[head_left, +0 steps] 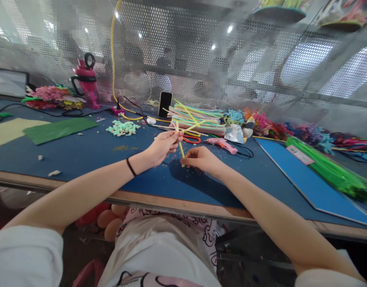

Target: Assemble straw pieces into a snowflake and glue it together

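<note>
Yellow pipe cleaners (195, 126) cross one another above the blue tabletop. My left hand (163, 146) is closed on them near the crossing, thumb pressed against the fingers. One yellow length runs down from there to my right hand (201, 160), which pinches its lower end close to the table. Just behind the hands lies a pile of pastel pipe cleaners (198, 115), pink, mint and yellow. A red-orange loop (191, 139) and a pink glue gun (223, 145) rest beyond my right hand.
A phone (165, 104) leans upright behind the pile. On the left are mint pieces (122, 128), green sheet (60, 129), and a pink bottle (89, 85). At right, a blue board (303, 179) lies beside bagged green pipe cleaners (329, 167). A perforated metal screen (183, 52) stands behind.
</note>
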`<move>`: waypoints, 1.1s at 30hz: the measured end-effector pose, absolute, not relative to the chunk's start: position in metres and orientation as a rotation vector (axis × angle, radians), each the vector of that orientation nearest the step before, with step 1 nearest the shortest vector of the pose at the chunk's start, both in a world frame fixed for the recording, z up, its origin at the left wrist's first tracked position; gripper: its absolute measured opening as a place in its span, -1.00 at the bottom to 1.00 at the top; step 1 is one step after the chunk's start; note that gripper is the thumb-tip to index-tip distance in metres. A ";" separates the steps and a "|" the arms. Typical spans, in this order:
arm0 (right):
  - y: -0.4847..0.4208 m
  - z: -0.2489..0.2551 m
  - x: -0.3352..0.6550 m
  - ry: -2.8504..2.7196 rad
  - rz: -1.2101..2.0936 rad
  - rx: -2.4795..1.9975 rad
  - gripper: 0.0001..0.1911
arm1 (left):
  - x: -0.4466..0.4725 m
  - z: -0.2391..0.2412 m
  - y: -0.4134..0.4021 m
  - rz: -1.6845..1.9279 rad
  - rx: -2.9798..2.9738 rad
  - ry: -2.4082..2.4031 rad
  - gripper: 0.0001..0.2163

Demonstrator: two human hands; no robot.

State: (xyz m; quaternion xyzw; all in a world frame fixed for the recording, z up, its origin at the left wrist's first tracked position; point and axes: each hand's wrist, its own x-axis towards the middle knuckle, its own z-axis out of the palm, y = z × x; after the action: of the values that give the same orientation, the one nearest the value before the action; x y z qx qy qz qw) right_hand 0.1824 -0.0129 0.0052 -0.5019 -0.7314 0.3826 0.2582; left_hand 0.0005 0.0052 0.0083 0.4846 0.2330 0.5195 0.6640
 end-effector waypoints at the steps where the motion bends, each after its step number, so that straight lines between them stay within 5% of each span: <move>1: -0.013 0.006 0.182 -1.996 1.028 -1.369 -0.75 | 0.000 0.010 0.005 1.182 1.079 0.525 -0.86; 33: -0.020 0.009 0.180 -1.968 1.162 -1.347 -0.73 | -0.027 0.036 0.017 1.323 1.018 0.478 -0.87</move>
State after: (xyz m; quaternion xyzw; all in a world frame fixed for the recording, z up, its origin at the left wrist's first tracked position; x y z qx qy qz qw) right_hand 0.1798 -0.0201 0.0088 -0.4927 -0.7198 0.4250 0.2419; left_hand -0.0274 0.0168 0.0359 0.4474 0.2102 0.5814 0.6463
